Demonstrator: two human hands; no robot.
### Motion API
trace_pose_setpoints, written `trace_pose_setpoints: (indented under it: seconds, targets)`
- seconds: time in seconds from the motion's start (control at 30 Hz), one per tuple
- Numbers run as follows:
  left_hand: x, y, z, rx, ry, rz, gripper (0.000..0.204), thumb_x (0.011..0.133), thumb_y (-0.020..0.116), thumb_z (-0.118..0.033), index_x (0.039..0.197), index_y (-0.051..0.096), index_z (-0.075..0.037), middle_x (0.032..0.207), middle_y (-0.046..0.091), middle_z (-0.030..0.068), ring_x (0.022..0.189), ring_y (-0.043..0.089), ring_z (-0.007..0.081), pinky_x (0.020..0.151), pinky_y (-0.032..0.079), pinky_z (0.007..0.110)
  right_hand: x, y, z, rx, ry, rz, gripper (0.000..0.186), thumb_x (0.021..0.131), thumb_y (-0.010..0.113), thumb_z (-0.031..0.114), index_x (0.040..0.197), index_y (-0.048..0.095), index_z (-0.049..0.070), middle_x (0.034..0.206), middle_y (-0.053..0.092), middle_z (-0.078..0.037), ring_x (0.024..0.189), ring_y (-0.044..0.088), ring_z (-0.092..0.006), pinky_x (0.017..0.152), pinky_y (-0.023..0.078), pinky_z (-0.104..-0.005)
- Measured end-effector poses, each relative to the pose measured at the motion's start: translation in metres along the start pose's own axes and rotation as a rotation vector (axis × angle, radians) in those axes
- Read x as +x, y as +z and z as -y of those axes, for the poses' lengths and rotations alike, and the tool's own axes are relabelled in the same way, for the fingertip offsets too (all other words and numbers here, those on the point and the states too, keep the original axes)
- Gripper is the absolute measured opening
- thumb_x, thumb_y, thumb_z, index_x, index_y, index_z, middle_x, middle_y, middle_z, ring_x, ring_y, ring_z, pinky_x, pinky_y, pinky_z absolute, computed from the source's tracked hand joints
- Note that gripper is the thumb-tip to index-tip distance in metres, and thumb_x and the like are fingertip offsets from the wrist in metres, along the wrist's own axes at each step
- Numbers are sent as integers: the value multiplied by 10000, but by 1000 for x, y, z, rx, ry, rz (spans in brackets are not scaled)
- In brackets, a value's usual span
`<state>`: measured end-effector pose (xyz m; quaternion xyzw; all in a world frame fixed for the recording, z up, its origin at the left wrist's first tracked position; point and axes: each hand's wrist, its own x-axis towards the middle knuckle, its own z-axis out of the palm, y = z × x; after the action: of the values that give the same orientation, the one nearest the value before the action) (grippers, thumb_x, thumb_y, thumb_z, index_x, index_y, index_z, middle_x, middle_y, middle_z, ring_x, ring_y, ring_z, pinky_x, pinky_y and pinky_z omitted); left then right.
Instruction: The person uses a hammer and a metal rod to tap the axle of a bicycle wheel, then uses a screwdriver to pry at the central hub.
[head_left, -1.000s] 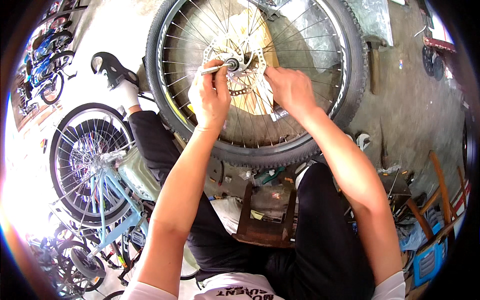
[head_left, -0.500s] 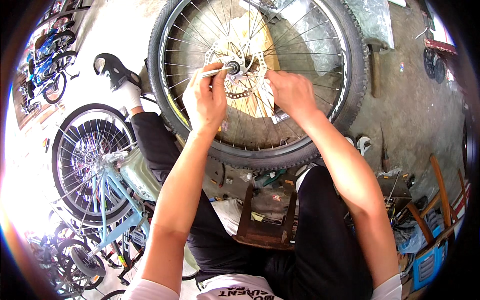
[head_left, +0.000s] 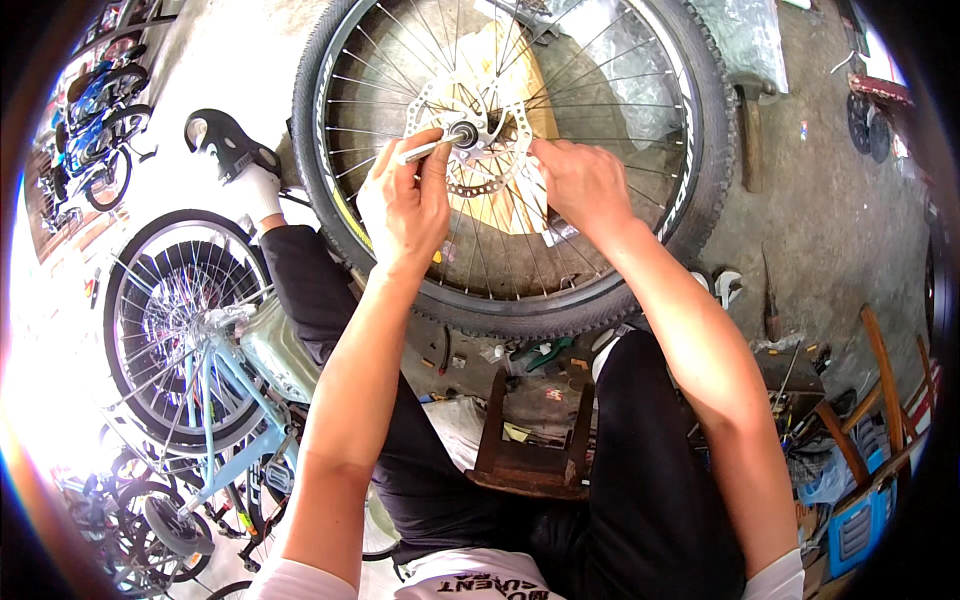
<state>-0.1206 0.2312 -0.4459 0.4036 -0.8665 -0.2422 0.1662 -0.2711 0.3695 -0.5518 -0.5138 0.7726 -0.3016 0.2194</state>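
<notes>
The hub [head_left: 463, 134] of the bicycle wheel [head_left: 500, 318] is ringed by a silver brake disc [head_left: 480, 188]. Just left of the hub, a slim silver tool [head_left: 418, 152] is pinched between the left hand's [head_left: 408, 212] thumb and fingers, its inner end pointed at the hub. To the hub's right, the right hand [head_left: 586, 187] is held at the brake disc's edge; whether anything is grasped by it cannot be told.

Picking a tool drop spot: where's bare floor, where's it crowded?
Barest: concrete right of the wheel, between the hammer and black slipper-like pair, bar a few specks. Perhaps also pale floor between the blue bicycles and black shoe; glare hides detail. Crowded: the brake disc, with left hand and right hand at it; around the wooden frame, amid scattered bits.
</notes>
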Motion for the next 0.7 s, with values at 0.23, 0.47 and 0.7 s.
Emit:
trace_pose_setpoints:
  seconds: [0.23,0.47,0.7]
  targets:
    - [1,-3,-1,72,24,15,94,955,721,-131,1021,737,-65,842,697,147,729,685,337,660,532,395,0,-2,3,23,21,31,294,825,545,1,1035,720,111,829,718,-142,792,724,-358,731,539,-511]
    - [11,-14,-3,-85,-67,-84,101,982,692,-89,1043,735,-22,846,708,116,699,695,205,633,527,313,1,-2,2,-2,-16,16,359,858,536,20,1134,744,116,852,731,-145,789,718,-355,742,531,-509]
    - [1,-18,-4,-128,-134,-64,122,1005,677,-109,1064,735,-21,815,694,94,657,672,170,596,508,294,-4,2,-1,-47,-41,16,147,954,604,172,1031,703,96,842,716,-122,748,700,-344,689,529,-478]
